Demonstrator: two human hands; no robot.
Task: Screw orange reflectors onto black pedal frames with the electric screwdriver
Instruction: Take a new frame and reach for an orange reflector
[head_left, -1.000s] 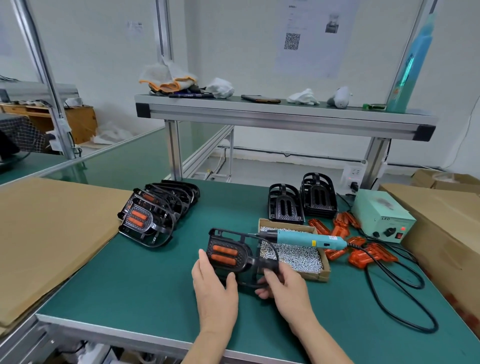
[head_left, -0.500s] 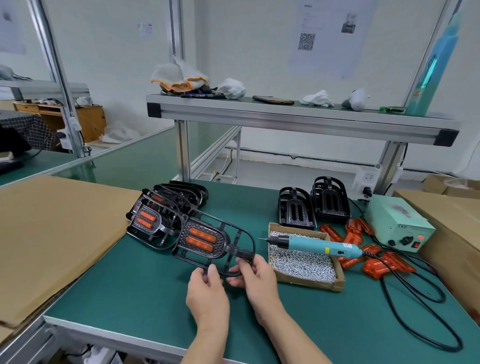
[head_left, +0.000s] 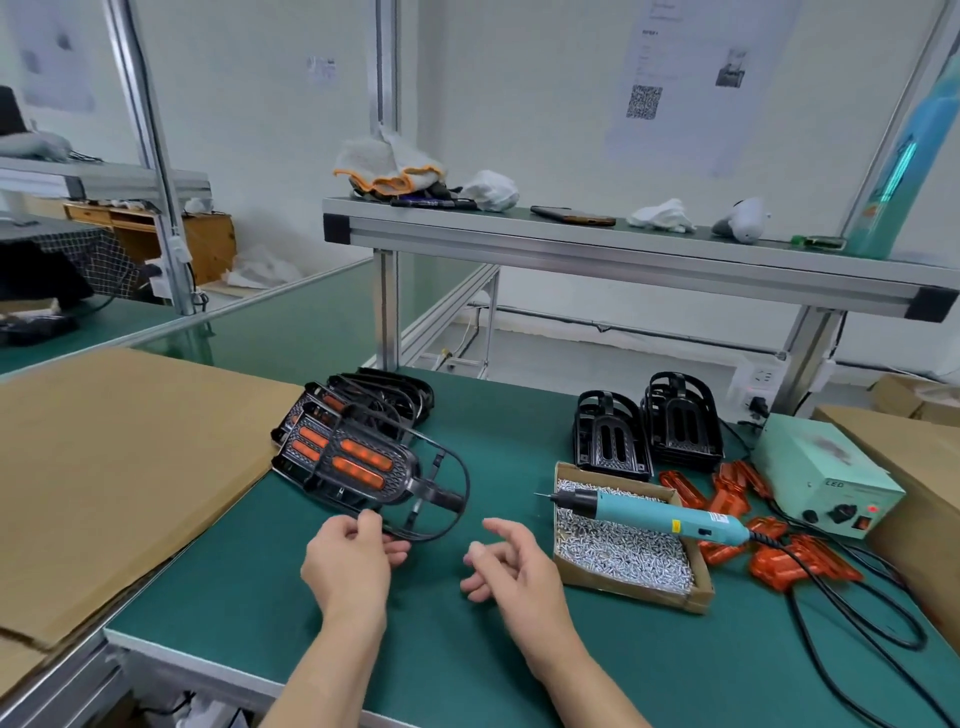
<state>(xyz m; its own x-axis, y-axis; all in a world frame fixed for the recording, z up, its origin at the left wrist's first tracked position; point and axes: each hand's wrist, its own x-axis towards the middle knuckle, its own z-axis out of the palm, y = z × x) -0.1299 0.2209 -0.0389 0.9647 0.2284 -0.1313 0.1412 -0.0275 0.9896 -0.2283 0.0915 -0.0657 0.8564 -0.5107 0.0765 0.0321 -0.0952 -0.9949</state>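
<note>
A black pedal frame with two orange reflectors (head_left: 363, 470) leans against the stack of finished pedals (head_left: 358, 410) at the left. My left hand (head_left: 348, 558) pinches the near wire loop of that frame. My right hand (head_left: 511, 561) hovers over the mat to its right, fingers apart and holding nothing. The teal electric screwdriver (head_left: 649, 514) lies across the cardboard box of screws (head_left: 623, 551), tip pointing left. Two stacks of bare black pedal frames (head_left: 647, 434) stand behind the box. Loose orange reflectors (head_left: 737, 512) lie to the box's right.
A pale green power supply (head_left: 826, 478) sits at the right, its black cable (head_left: 862, 629) looping over the green mat (head_left: 249, 582). Cardboard sheets (head_left: 104, 467) flank the mat on the left, boxes on the right. An aluminium shelf (head_left: 623, 254) with gloves and a phone runs overhead.
Both hands carried the reflector pedal leftward onto the finished stack. My right hand has let go of it and pulled back to the right. The screwdriver stayed on the box.
</note>
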